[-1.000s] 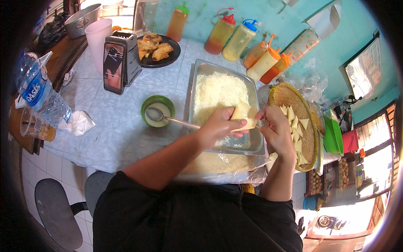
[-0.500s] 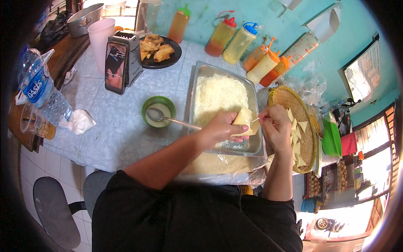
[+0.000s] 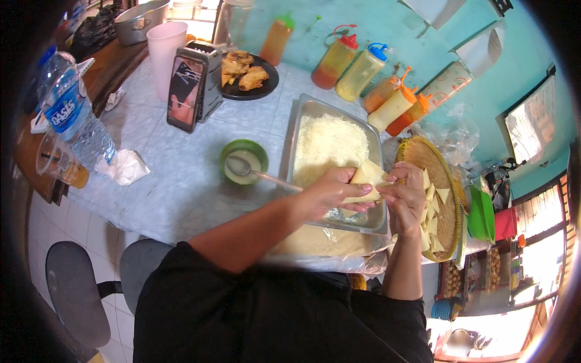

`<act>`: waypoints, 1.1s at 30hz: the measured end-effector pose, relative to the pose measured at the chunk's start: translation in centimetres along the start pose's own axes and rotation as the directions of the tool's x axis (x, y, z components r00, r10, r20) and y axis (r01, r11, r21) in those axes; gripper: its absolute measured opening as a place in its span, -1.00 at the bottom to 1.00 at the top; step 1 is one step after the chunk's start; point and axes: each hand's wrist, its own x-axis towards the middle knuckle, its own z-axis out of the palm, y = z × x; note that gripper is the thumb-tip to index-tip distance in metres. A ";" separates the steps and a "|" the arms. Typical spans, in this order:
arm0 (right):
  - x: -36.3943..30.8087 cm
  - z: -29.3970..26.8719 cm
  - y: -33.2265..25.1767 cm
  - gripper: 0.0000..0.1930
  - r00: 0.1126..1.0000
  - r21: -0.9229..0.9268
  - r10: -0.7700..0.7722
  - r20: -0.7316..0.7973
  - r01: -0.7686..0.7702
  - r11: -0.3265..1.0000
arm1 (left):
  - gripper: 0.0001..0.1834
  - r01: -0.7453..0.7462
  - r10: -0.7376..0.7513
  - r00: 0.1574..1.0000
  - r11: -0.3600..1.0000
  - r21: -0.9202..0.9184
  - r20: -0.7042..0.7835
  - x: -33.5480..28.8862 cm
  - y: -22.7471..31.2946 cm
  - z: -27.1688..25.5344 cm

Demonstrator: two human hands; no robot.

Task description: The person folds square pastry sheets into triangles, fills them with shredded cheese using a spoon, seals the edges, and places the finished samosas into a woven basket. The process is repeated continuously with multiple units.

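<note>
My left hand [image 3: 336, 192] holds a pale yellow pastry wrapper [image 3: 363, 175], folded into a cone, over the near end of a metal tray [image 3: 296, 130]. At the wrapper's right edge the fingers of my right hand [image 3: 407, 196] are pinched together; whether they hold a bit of filling too is hidden. Fine pale shreds [image 3: 330, 142] that look like grated cheese fill much of the tray. Left of it stands a green bowl [image 3: 260, 150] of whitish liquid, with a metal spoon [image 3: 239, 165] leaning toward the tray. Several folded wrapper triangles [image 3: 432, 212] lie on a round woven tray [image 3: 449, 187] at right.
Wrappers in clear plastic [image 3: 327, 239] lie at the near table edge. Sauce bottles [image 3: 334, 60] line the wall. A phone [image 3: 185, 94] leans on a box grater [image 3: 212, 78] near a black plate [image 3: 266, 88] of fried food. A water bottle [image 3: 78, 115] stands left.
My right fingers have closed in on the wrapper's edge; a thin pale strand between them and the wrapper no longer shows. The view has shifted slightly, moving the table scene rightward and down.
</note>
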 end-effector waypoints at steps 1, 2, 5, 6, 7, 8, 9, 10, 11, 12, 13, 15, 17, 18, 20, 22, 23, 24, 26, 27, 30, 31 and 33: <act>-0.2 -0.2 0.1 -0.70 1.000 0.062 0.022 0.011 -0.023 0.998 | -0.63 0.010 -0.010 1.000 1.000 0.001 0.020 0.0 0.0 0.0; -0.4 -0.4 0.3 -0.67 0.999 0.078 0.034 -0.022 -0.033 0.996 | -0.62 0.019 -0.020 0.999 1.000 0.002 0.040 0.1 0.0 0.2; -1.3 0.1 1.3 -0.32 0.992 0.108 0.122 -0.013 -0.120 0.987 | -0.59 0.041 -0.040 0.998 0.999 -0.001 0.048 -0.1 0.0 0.3; -1.2 0.7 0.9 -0.28 0.991 0.093 0.131 0.036 -0.134 0.987 | -0.59 0.046 -0.045 0.998 0.999 -0.005 0.049 -0.1 0.0 0.4; -0.9 0.8 0.3 -0.24 0.986 0.067 0.143 0.082 -0.148 0.987 | -0.62 0.026 -0.025 0.999 0.999 -0.025 0.039 0.2 -0.4 0.4; -0.6 0.9 -0.2 -0.20 0.980 0.038 0.155 0.128 -0.161 0.986 | -0.64 0.007 -0.005 1.000 0.999 -0.046 0.030 0.5 -0.9 0.2; -0.8 0.7 -0.2 -0.18 0.959 -0.017 0.155 0.239 -0.155 0.988 | -0.66 -0.009 0.011 1.000 0.998 -0.065 0.028 0.4 -0.7 0.4; -0.8 0.7 -0.2 -0.18 0.957 -0.025 0.141 0.253 -0.139 0.990 | -0.67 0.004 -0.003 1.000 0.997 -0.079 0.010 0.2 -0.6 0.4; -0.8 0.7 -0.2 -0.19 0.955 -0.034 0.127 0.267 -0.123 0.992 | -0.68 0.018 -0.018 1.000 0.995 -0.094 -0.007 0.1 -0.4 0.5; -0.8 0.6 -0.2 -0.19 0.953 -0.046 0.116 0.280 -0.107 0.993 | -0.69 0.032 -0.034 0.999 0.994 -0.109 -0.019 -0.1 -0.2 0.6; -0.9 0.4 -0.1 -0.22 0.946 -0.073 0.111 0.303 -0.094 0.993 | -0.70 0.042 -0.043 0.999 0.995 -0.094 -0.009 -0.1 -0.2 0.5; -0.8 0.2 -0.7 -0.24 0.940 -0.151 0.060 0.337 -0.009 0.989 | -0.70 0.066 -0.065 0.998 0.996 -0.067 0.018 0.0 -0.4 0.4; -0.7 -0.2 -1.7 -0.31 0.932 -0.266 0.048 0.360 0.054 0.962 | -0.68 0.087 -0.084 0.995 0.995 -0.054 0.043 0.4 -0.7 0.1; -0.6 -0.2 -2.0 -0.33 0.926 -0.324 0.040 0.376 0.091 0.942 | -0.66 0.098 -0.095 0.994 0.994 -0.045 0.052 0.4 -0.6 0.0; -0.4 -0.3 -2.4 -0.36 0.913 -0.434 0.030 0.407 0.165 0.886 | -0.66 0.111 -0.111 0.994 0.993 -0.028 0.002 0.3 -0.4 0.1; -0.3 -0.4 -2.0 -0.38 0.910 -0.384 0.027 0.413 0.148 0.911 | -0.67 0.109 -0.110 0.993 0.993 -0.033 -0.031 0.0 -0.2 0.4; -0.3 -0.5 -1.8 -0.38 0.909 -0.360 0.026 0.416 0.139 0.923 | -0.67 0.101 -0.103 0.994 0.994 -0.049 -0.039 -0.1 -0.2 0.5; -0.4 -0.3 -1.3 -0.38 0.917 -0.296 0.015 0.398 0.112 0.949 | -0.67 0.094 -0.097 0.994 0.994 -0.064 -0.047 -0.1 -0.2 0.6; -0.8 0.3 -0.2 -0.37 0.933 -0.162 0.000 0.359 0.062 0.985 | -0.68 0.069 -0.071 0.997 0.997 -0.037 -0.043 0.1 -0.3 0.3; -0.9 0.4 -0.4 -0.37 0.937 -0.264 -0.011 0.349 0.110 0.958 | -0.69 0.058 -0.058 0.997 0.998 -0.020 -0.042 0.2 -0.4 0.1; -0.6 0.6 -1.8 -0.37 0.939 -0.518 -0.049 0.341 0.231 0.823 | -0.71 0.041 -0.041 0.997 0.999 0.000 -0.071 0.9 -0.8 -0.2; -0.3 0.2 -2.4 -0.36 0.935 -0.574 -0.061 0.350 0.266 0.774 | -0.71 0.043 -0.044 0.997 0.999 -0.012 -0.063 0.9 -0.8 -0.1; -0.2 -0.1 -2.5 -0.36 0.936 -0.589 -0.065 0.346 0.271 0.761 | -0.71 0.052 -0.054 0.998 0.998 -0.036 -0.043 0.6 -0.7 0.1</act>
